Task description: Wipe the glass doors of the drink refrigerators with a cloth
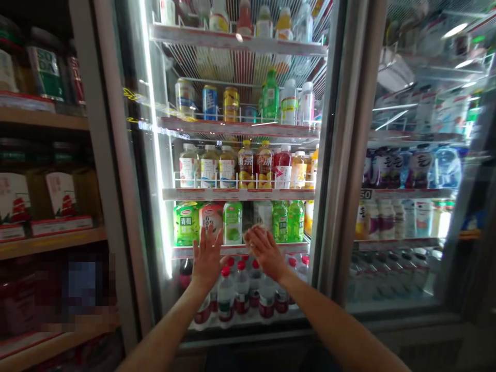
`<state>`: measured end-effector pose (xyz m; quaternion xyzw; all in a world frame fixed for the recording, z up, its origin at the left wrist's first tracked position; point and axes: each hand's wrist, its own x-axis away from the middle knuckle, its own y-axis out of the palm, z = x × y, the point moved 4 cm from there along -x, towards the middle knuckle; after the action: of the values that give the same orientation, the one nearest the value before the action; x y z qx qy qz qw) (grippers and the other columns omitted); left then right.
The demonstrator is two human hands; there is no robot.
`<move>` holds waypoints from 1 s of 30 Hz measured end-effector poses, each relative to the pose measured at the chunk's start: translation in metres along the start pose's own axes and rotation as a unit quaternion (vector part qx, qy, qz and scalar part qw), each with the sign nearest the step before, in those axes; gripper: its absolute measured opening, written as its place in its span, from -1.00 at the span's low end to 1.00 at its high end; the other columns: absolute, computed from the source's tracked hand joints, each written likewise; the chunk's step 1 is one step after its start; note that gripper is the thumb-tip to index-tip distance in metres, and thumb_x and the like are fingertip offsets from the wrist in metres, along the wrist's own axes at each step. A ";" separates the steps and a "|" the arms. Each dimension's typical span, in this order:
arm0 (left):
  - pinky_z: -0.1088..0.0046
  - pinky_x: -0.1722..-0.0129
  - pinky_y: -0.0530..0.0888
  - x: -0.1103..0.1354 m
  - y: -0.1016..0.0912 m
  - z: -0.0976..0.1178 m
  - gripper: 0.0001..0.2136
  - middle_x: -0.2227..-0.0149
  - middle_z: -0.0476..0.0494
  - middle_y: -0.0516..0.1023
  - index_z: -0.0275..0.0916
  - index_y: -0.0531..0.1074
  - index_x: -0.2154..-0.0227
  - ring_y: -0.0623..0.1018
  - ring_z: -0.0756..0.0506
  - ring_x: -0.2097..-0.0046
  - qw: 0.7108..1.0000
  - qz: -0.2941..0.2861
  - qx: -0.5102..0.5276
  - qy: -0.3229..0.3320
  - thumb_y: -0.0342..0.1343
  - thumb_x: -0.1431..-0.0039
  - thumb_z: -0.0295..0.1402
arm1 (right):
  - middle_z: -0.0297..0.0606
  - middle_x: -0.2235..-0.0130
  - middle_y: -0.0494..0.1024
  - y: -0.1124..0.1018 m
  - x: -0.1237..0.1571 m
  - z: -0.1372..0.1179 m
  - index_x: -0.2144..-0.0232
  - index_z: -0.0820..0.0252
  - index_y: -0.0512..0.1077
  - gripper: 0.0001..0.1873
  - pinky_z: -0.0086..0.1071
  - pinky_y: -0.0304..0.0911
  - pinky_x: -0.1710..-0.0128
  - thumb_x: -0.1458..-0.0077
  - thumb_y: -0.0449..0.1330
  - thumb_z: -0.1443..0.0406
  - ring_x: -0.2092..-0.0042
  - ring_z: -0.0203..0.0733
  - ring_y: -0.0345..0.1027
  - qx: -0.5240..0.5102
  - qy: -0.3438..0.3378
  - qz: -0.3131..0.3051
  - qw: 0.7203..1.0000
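Note:
My left hand (207,258) is raised with its fingers spread, palm toward the glass door (248,135) of a lit drinks fridge. It appears to rest on or close to the glass; contact cannot be made out. To its right, my right hand (265,253) is bent over a pale, crumpled cloth or tissue (253,233), held near the same glass. Its fingers partly hide the cloth. Behind the hands, past the glass, stand a green drink pack (186,222), a green-and-white bottle (232,222) and green bottles (295,222).
Red-capped bottles (226,294) fill the bottom shelf, and cans (231,103) and more bottles stand above. A metal door frame (354,155) separates a second glass-fronted fridge at right. Wooden shelves (50,240) with jars and bottles line the left side.

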<state>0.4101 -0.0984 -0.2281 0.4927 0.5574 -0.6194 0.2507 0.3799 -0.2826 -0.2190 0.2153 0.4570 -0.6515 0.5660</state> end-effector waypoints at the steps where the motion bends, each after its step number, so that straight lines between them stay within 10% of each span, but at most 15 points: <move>1: -0.04 -0.15 0.09 0.000 0.000 0.000 -0.38 -0.27 -0.39 -0.04 -0.26 0.13 -0.16 -0.10 -0.33 -0.29 1.000 -0.003 0.000 0.001 0.13 -0.03 -0.23 | -0.27 -0.24 0.14 0.003 0.010 -0.010 -0.09 0.13 0.26 -0.56 -0.07 -0.22 -0.26 -0.14 0.02 0.38 -0.30 -0.11 -0.24 -0.006 -0.033 -0.010 0.999; 9: -0.05 -0.17 0.03 0.001 0.001 -0.001 -0.41 -0.28 -0.36 -0.08 -0.26 0.11 -0.17 -0.16 -0.30 -0.30 0.999 -0.026 0.027 -0.006 0.08 -0.07 -0.24 | -0.17 -0.23 0.14 -0.008 -0.031 0.018 -0.15 0.13 0.17 -0.51 0.02 -0.24 -0.24 -0.15 0.02 0.35 -0.30 -0.07 -0.26 -0.007 0.119 0.031 0.992; 17: -0.03 -0.16 0.06 0.004 -0.001 -0.001 -0.35 -0.27 -0.38 -0.04 -0.24 0.12 -0.17 -0.11 -0.33 -0.29 0.999 -0.028 0.018 0.004 0.17 0.00 -0.24 | -0.34 -0.18 0.26 -0.001 0.007 -0.018 -0.06 0.08 0.29 -0.59 -0.10 -0.28 -0.28 -0.15 -0.01 0.40 -0.28 -0.16 -0.15 -0.019 -0.041 0.001 0.999; 24: -0.04 -0.17 0.06 0.006 -0.002 -0.003 -0.33 -0.28 -0.37 -0.08 -0.24 0.08 -0.18 -0.14 -0.32 -0.30 0.999 -0.040 0.024 0.015 0.16 0.00 -0.25 | -0.22 -0.23 0.15 -0.002 -0.037 -0.003 -0.15 0.16 0.17 -0.51 -0.03 -0.22 -0.25 -0.16 -0.01 0.40 -0.29 -0.08 -0.21 -0.013 0.063 0.008 0.998; 30: -0.02 -0.17 0.06 0.009 0.000 -0.003 -0.37 -0.28 -0.36 -0.05 -0.24 0.10 -0.17 -0.13 -0.29 -0.30 0.999 -0.032 0.007 0.015 0.14 -0.02 -0.26 | -0.38 -0.21 0.20 0.010 0.004 -0.032 -0.04 0.08 0.30 -0.62 -0.10 -0.17 -0.26 -0.17 0.00 0.35 -0.28 -0.17 -0.15 -0.019 -0.108 -0.028 0.994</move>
<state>0.4077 -0.0934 -0.2354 0.4858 0.5721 -0.6237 0.2186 0.3805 -0.2575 -0.2415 0.1195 0.4117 -0.6777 0.5975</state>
